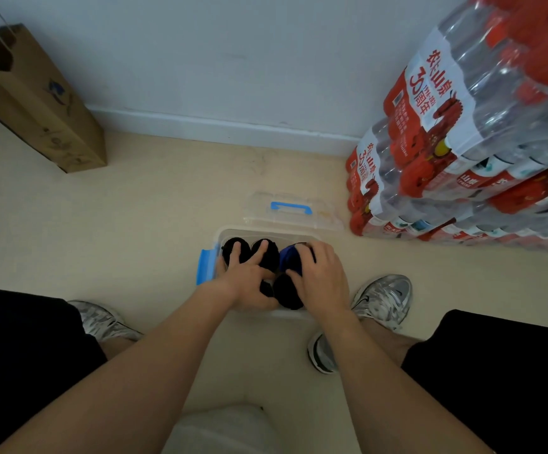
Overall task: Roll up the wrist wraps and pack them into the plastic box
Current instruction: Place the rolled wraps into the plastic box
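Fingers [262,250] of left hand [249,280] spread, right hand [323,280] gripping wraps [288,259] in box [266,231] on beige floor [135,224].

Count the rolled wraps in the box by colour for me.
Black wraps: 3
Blue wraps: 1
Total: 4 showing in the plastic box; the left hand and right hand may cover more.

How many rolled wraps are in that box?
4: far-left black roll, second black roll beside it, blue roll in right hand, near black roll beside left hand. More may be hidden.
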### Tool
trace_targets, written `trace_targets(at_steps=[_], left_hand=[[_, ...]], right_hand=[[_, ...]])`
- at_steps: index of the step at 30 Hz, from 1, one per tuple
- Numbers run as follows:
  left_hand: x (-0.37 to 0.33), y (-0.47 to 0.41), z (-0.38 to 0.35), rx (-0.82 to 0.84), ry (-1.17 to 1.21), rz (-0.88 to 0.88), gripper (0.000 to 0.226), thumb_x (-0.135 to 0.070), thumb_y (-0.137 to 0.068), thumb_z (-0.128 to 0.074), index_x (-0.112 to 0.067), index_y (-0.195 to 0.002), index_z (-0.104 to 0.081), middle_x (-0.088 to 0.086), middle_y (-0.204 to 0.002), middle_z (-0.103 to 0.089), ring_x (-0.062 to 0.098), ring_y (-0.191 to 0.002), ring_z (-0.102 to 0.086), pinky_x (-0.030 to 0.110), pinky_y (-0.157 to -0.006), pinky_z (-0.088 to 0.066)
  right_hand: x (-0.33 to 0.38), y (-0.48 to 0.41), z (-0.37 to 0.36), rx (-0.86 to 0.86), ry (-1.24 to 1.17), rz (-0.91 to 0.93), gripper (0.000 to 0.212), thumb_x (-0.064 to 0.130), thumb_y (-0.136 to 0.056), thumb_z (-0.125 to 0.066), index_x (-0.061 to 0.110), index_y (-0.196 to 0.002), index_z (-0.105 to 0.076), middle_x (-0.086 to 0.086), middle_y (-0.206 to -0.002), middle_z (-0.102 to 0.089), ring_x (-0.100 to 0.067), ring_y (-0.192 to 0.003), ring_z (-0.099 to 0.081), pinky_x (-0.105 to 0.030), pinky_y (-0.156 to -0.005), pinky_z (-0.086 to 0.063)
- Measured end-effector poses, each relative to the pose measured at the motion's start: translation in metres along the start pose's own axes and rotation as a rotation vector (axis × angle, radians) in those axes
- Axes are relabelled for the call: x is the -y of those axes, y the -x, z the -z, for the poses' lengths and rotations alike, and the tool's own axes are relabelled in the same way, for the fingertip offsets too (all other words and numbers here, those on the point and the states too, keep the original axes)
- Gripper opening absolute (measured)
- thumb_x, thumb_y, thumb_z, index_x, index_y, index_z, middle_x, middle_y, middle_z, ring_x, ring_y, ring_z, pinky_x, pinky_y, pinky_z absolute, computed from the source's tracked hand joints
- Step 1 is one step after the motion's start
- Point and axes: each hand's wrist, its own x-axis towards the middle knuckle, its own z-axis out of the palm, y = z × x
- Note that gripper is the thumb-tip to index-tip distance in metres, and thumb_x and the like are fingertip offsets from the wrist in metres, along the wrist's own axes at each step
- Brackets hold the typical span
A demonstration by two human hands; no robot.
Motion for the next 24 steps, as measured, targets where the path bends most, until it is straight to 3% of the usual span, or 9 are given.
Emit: trace_targets(at_steps=[4, 7, 10, 12, 14, 16, 18, 21, 24], left_hand=[[0.0, -0.003, -0.013, -0.07, 0.073, -0.037, 0.061, -0.054, -0.086, -0.069, -0.044, -0.144, -0.054, -0.014, -0.178, 0.02, 0.048, -0.157, 0.033, 0.078, -0.123, 0.005], [-0.003, -0.004, -0.022, -0.131, 0.067, -0.064, 0.063, -0.055, -0.086, -0.068, -0.033, -0.143, -0.05, -0.008, -0.18, 0.018, 0.045, -0.159, 0.032, 0.074, -0.125, 0.008], [-0.005, -0.003, -0.027, -0.161, 0.049, -0.105, 0.073, -0.055, -0.089, -0.066, -0.031, -0.153, -0.042, -0.005, -0.181, 0.013, 0.043, -0.161, 0.028, 0.071, -0.127, 0.008], [-0.003, 0.0, -0.029, -0.222, 0.095, -0.138, 0.072, -0.052, -0.089, -0.068, -0.026, -0.15, -0.042, -0.002, -0.181, 0.004, 0.039, -0.164, 0.02, 0.071, -0.127, 0.003], [-0.001, 0.004, -0.031, -0.278, 0.137, -0.149, 0.075, -0.048, -0.089, -0.069, -0.019, -0.151, -0.039, 0.003, -0.181, -0.006, 0.034, -0.167, 0.007, 0.068, -0.128, -0.001], [0.0, 0.007, -0.035, -0.306, 0.14, -0.148, 0.089, -0.045, -0.09, -0.067, -0.014, -0.163, -0.026, 0.008, -0.178, -0.019, 0.033, -0.166, -0.011, 0.062, -0.131, -0.002], [0.0, 0.009, -0.037, -0.331, 0.125, -0.146, 0.099, -0.045, -0.091, -0.066, -0.015, -0.169, -0.013, 0.009, -0.171, -0.033, 0.031, -0.16, -0.028, 0.059, -0.132, -0.001], [0.001, 0.006, -0.034, -0.314, -0.077, -0.112, 0.098, -0.058, -0.094, -0.055, -0.026, -0.173, -0.008, 0.0, -0.181, -0.013, 0.028, -0.165, -0.018, 0.06, -0.132, 0.003], [-0.002, 0.002, -0.022, -0.262, -0.243, -0.077, 0.091, -0.063, -0.096, -0.05, -0.033, -0.173, -0.012, -0.005, -0.182, -0.005, 0.028, -0.162, -0.023, 0.061, -0.132, -0.006]], right_hand=[[0.014, 0.001, -0.01, 0.008, 0.218, 0.038, 0.051, 0.006, -0.09, -0.08, -0.004, -0.138, -0.065, -0.024, -0.133, -0.068, -0.039, -0.121, -0.068, -0.045, -0.103, -0.057], [0.027, -0.01, -0.018, 0.228, 0.334, 0.008, 0.06, 0.007, -0.112, -0.04, -0.011, -0.164, -0.018, -0.036, -0.168, -0.029, -0.048, -0.159, -0.028, -0.05, -0.132, -0.023], [0.033, -0.016, -0.02, 0.432, 0.464, 0.02, 0.064, 0.012, -0.116, -0.031, -0.011, -0.166, 0.002, -0.035, -0.175, -0.004, -0.047, -0.165, -0.004, -0.054, -0.135, -0.007], [0.035, -0.02, -0.016, 0.471, 0.48, 0.015, 0.064, 0.012, -0.115, -0.033, -0.012, -0.166, -0.001, -0.035, -0.175, -0.006, -0.047, -0.165, -0.006, -0.053, -0.135, -0.008], [0.034, -0.03, -0.006, 0.475, 0.431, 0.015, 0.059, 0.011, -0.11, -0.049, -0.01, -0.16, -0.029, -0.034, -0.166, -0.031, -0.048, -0.157, -0.029, -0.05, -0.13, -0.026], [0.026, -0.035, 0.004, 0.472, 0.332, 0.053, 0.039, 0.008, -0.099, -0.064, 0.002, -0.138, -0.059, -0.024, -0.141, -0.06, -0.039, -0.132, -0.057, -0.043, -0.103, -0.05], [0.02, -0.025, 0.006, 0.414, 0.303, 0.06, 0.028, 0.005, -0.096, -0.064, 0.008, -0.123, -0.066, -0.017, -0.126, -0.07, -0.034, -0.115, -0.067, -0.041, -0.086, -0.052], [0.019, 0.005, -0.019, 0.322, 0.352, 0.084, 0.056, 0.015, -0.108, -0.048, -0.004, -0.16, -0.038, -0.027, -0.163, -0.044, -0.041, -0.153, -0.04, -0.048, -0.131, -0.022], [0.01, -0.002, -0.017, 0.404, 0.319, 0.116, 0.066, 0.026, -0.111, -0.048, 0.0, -0.167, -0.023, -0.024, -0.173, -0.028, -0.037, -0.162, -0.024, -0.045, -0.134, -0.005]])
